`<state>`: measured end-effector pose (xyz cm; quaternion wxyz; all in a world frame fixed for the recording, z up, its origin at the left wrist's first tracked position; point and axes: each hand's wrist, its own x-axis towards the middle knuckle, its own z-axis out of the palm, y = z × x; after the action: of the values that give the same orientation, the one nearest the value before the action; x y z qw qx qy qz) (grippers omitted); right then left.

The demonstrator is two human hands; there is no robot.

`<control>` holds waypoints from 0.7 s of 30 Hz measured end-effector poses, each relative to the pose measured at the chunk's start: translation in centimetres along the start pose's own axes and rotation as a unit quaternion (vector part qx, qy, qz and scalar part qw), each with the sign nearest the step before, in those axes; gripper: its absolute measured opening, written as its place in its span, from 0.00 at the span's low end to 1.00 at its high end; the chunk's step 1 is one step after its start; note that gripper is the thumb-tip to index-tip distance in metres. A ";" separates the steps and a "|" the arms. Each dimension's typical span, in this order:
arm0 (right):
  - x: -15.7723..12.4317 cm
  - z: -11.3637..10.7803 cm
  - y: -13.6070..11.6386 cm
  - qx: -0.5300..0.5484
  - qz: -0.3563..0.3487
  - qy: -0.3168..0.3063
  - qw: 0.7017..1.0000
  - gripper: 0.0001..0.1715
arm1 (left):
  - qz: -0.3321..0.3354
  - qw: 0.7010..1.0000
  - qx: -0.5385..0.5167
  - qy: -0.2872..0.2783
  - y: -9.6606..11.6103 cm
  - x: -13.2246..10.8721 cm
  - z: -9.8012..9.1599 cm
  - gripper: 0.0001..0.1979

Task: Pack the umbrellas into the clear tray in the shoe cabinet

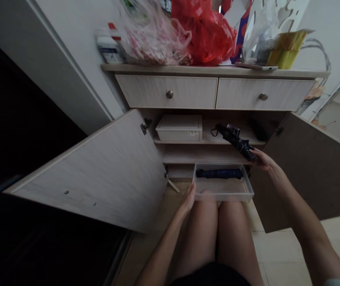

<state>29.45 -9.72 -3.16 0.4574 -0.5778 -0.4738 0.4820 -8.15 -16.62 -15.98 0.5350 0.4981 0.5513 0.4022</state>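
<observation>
A folded black umbrella (235, 139) with a wrist strap is held by one end in my right hand (263, 159), tilted in front of the cabinet's upper shelf. My left hand (190, 195) grips the left side of a clear plastic tray (223, 196), which rests on my knees. Inside the tray, along its far side, lies a dark blue folded umbrella (219, 173). The nearer part of the tray shows its bare bottom.
Both cabinet doors stand open, the left door (98, 171) and the right door (309, 167). A white lidded box (179, 128) sits on the upper shelf (210, 138). On the cabinet top are a red plastic bag (208, 35), a clear bag (152, 35) and a yellow packet (285, 49).
</observation>
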 end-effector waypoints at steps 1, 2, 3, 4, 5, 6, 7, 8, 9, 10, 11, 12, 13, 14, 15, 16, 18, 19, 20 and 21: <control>-1.2 0.2 0.3 -0.006 -0.009 -0.027 1.000 0.17 | -0.007 1.000 -0.005 0.005 0.2 -0.1 0.1 0.39; -2.3 0.4 0.5 -0.006 -0.016 -0.047 0.999 0.20 | -0.010 1.000 -0.007 0.009 0.4 -0.2 0.1 0.38; -3.3 0.6 0.6 -0.004 -0.021 -0.063 0.998 0.22 | -0.013 1.000 -0.006 0.010 0.6 -0.3 0.2 0.38; -4.1 0.7 0.7 -0.006 -0.025 -0.079 0.997 0.25 | -0.015 1.000 -0.002 0.011 0.8 -0.3 0.2 0.37; -4.7 0.9 0.7 -0.014 -0.027 -0.096 0.995 0.27 | -0.015 1.000 0.002 0.010 0.9 -0.4 0.2 0.37; -5.1 1.1 0.6 -0.027 -0.029 -0.114 0.993 0.27 | -0.013 1.000 0.004 0.009 1.1 -0.5 0.1 0.37; -5.4 1.3 0.5 -0.044 -0.031 -0.136 0.989 0.27 | -0.011 1.000 0.006 0.006 1.2 -0.6 0.1 0.38; -5.6 1.5 0.4 -0.063 -0.035 -0.160 0.984 0.26 | -0.010 1.000 0.008 0.002 1.3 -0.6 0.1 0.39; -5.6 1.7 0.3 -0.085 -0.045 -0.186 0.978 0.24 | -0.007 1.000 0.010 -0.001 1.3 -0.7 0.1 0.40; -5.7 1.9 0.4 -0.108 -0.059 -0.211 0.970 0.22 | -0.004 1.000 0.012 -0.003 1.3 -0.7 0.1 0.41; -5.6 2.2 0.5 -0.133 -0.077 -0.233 0.960 0.20 | -0.001 1.000 0.012 -0.004 1.2 -0.6 0.1 0.42; -5.5 2.6 0.7 -0.159 -0.098 -0.250 0.950 0.17 | 0.002 1.000 0.012 -0.002 1.1 -0.6 0.0 0.43; -5.5 2.9 0.9 -0.186 -0.121 -0.261 0.939 0.15 | 0.006 1.000 0.010 0.001 1.0 -0.5 0.0 0.43; -5.4 3.2 1.3 -0.212 -0.142 -0.266 0.930 0.12 | 0.009 1.000 0.008 0.003 0.9 -0.5 0.0 0.43; -5.3 3.5 1.7 -0.236 -0.161 -0.263 0.921 0.11 | 0.010 1.000 0.005 0.003 0.7 -0.4 -0.1 0.42; -5.3 3.8 2.1 -0.258 -0.176 -0.255 0.915 0.11 | 0.013 1.000 0.003 0.001 0.6 -0.2 -0.1 0.43; -5.2 4.1 2.9 -0.294 -0.195 -0.232 0.906 0.12 | 0.020 1.000 0.000 0.000 0.3 -0.1 -0.3 0.44; -5.3 4.2 3.2 -0.309 -0.202 -0.220 0.903 0.13 | 0.021 1.000 -0.002 0.003 0.3 0.0 -0.3 0.45; -5.3 4.3 3.6 -0.321 -0.208 -0.208 0.900 0.14 | 0.021 1.000 -0.003 0.008 0.2 0.1 -0.3 0.45; -5.4 4.3 3.9 -0.330 -0.215 -0.196 0.898 0.15 | 0.020 1.000 -0.004 0.013 0.2 0.1 -0.3 0.45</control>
<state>25.14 -15.25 -6.79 0.2310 -0.4732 -0.7987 0.2911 -8.43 -16.45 -15.77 0.5216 0.5019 0.5462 0.4215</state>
